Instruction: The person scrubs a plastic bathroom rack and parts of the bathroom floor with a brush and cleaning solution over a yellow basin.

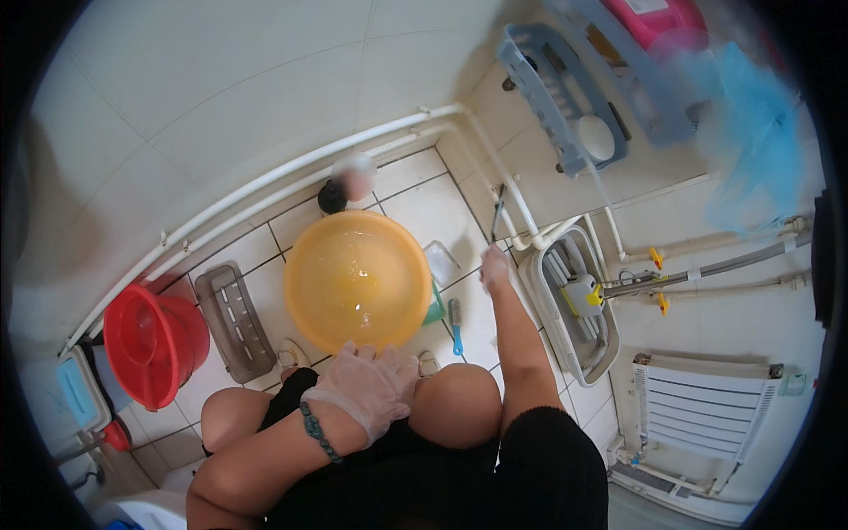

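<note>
A yellow plastic basin [358, 281] with clear liquid in it stands on the tiled floor before me. My left hand [364, 391], in a thin translucent glove, lies at the basin's near rim with its fingers somewhat apart and nothing seen in it. A beaded bracelet [320, 434] circles that wrist. My right hand [494, 268], gloved too, is stretched out to the right of the basin, its fingers closed around the end of a thin dark tool [498, 212]. Between basin and right arm lies a brush with a blue handle [456, 331].
Left of the basin are a brown slotted plastic basket [237, 324] and a red bucket [182, 341]. A green item [434, 308] and a clear tray [442, 264] sit at its right. A dark bottle [331, 197] stands behind. Further right is a mop bucket [599, 358]; white pipes [291, 183] follow the wall.
</note>
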